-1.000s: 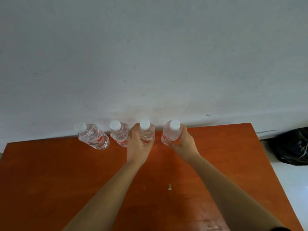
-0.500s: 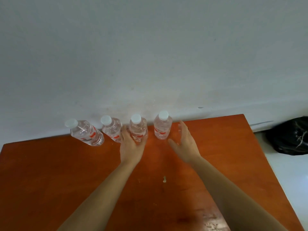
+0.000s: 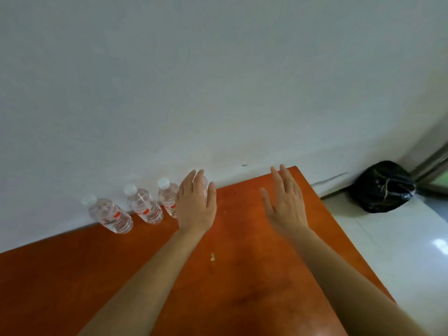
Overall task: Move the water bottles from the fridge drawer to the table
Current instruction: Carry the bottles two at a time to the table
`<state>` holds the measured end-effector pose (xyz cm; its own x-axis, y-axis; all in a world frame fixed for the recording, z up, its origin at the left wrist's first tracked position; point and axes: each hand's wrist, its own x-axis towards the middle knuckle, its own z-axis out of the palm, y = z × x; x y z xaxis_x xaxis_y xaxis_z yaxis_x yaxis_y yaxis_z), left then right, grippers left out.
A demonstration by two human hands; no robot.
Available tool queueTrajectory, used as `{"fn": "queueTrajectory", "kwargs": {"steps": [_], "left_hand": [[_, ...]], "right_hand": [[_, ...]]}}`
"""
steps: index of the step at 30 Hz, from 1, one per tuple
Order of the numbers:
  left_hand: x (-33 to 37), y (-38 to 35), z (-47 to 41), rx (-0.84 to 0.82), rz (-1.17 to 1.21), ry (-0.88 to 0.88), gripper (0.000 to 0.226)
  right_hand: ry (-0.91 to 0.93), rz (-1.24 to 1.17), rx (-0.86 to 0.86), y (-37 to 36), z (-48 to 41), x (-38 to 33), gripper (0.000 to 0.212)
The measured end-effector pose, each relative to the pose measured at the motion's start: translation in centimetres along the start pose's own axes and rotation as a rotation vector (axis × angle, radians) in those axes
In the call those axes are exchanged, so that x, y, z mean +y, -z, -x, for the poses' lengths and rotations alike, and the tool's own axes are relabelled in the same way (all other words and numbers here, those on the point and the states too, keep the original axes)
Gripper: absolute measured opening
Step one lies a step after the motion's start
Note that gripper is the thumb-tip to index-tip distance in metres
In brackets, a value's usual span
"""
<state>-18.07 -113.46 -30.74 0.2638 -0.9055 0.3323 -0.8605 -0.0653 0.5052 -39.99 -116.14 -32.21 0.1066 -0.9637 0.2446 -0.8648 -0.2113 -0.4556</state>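
Clear water bottles with white caps and red-marked labels stand in a row along the far edge of the orange-brown table [image 3: 72,275], against the wall. The leftmost bottle [image 3: 110,214], the second bottle [image 3: 144,207] and the third bottle [image 3: 167,195] are in plain sight. A fourth bottle [image 3: 205,186] is almost wholly hidden behind my left hand [image 3: 196,204], which is raised with flat, spread fingers and holds nothing. My right hand [image 3: 286,202] hovers over the table's far right part, open and empty. The fridge drawer is out of view.
A pale wall rises right behind the table. A full black rubbish bag [image 3: 381,186] sits on the white tiled floor [image 3: 400,251] past the table's right edge, next to a door frame [image 3: 434,163]. A small pale crumb [image 3: 212,257] lies on the table.
Both hands have let go of the two right-hand bottles and lifted away, fingers spread. The view has swung to the right, so the bottles now sit further left.
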Motion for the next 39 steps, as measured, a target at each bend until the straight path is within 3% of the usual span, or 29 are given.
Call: {"fn": "queueTrajectory", "kwargs": {"steps": [7, 20, 31, 39], "left_hand": [[17.7, 3.9, 6.1, 0.043, -0.008, -0.360, 0.064], [52.7, -0.7, 36.6, -0.202, 0.178, -0.981, 0.066], [72.8, -8.6, 54.7, -0.410, 0.454, -1.388, 0.066], [88.1, -16.0, 63.9, -0.539, 0.434, -1.555, 0.067]], "right_hand": [[-0.017, 0.151, 0.346, 15.8, 10.1, 7.4, 0.062], [-0.515, 0.420, 0.693, 43.3, 47.5, 28.7, 0.066], [-0.884, 0.614, 0.812, 52.6, 66.4, 41.8, 0.068], [-1.092, 0.732, 0.781, 60.4, 73.6, 52.0, 0.066]]}}
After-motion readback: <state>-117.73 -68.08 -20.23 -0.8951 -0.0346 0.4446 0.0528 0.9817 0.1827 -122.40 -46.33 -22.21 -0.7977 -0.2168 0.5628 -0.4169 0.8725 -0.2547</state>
